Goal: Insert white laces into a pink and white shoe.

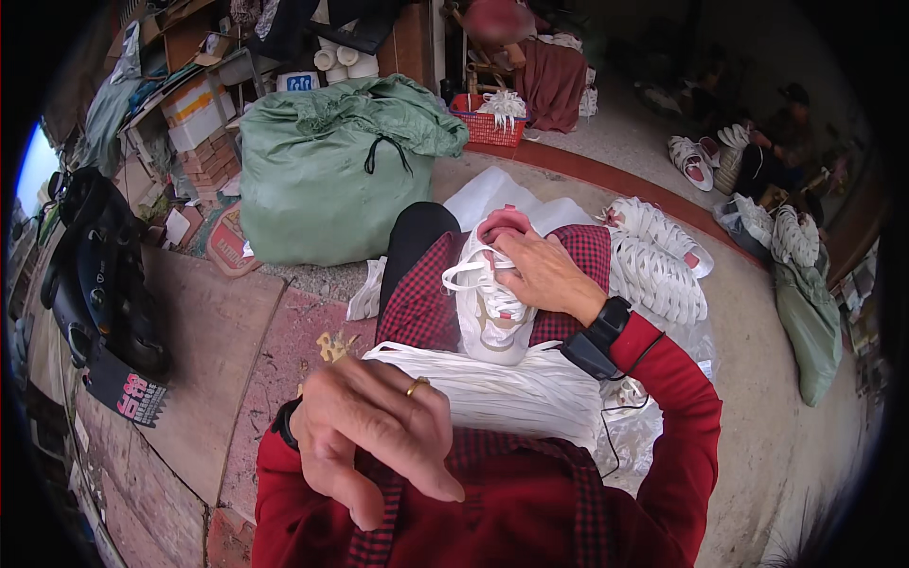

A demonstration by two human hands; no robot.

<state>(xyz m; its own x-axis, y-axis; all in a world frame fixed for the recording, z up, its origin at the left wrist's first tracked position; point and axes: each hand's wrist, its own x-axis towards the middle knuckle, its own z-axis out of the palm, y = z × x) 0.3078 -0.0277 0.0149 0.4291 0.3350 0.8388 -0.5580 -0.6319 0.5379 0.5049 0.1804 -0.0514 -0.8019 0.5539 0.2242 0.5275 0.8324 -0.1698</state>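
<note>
A white sneaker (490, 322) with a pink lining rests on my lap, toe toward me. My right hand (542, 270) grips it at the ankle opening, with some fingers down inside the pink collar. White lace crosses the shoe's front, and a loose loop of it hangs out on the left side. Close to the camera, my left hand (379, 435) is raised, its thumb and forefinger apart and nothing visible between them. A thick bundle of white shoelaces (483, 388) lies across my lap below the toe, partly behind my left hand.
Rows of white sneakers (658, 270) stand to my right on plastic sheeting. A large green sack (331, 175) sits ahead on the left, with a red basket (492, 133) of white laces beyond. A black scooter-like vehicle (104, 275) stands far left. Other people sit at the back.
</note>
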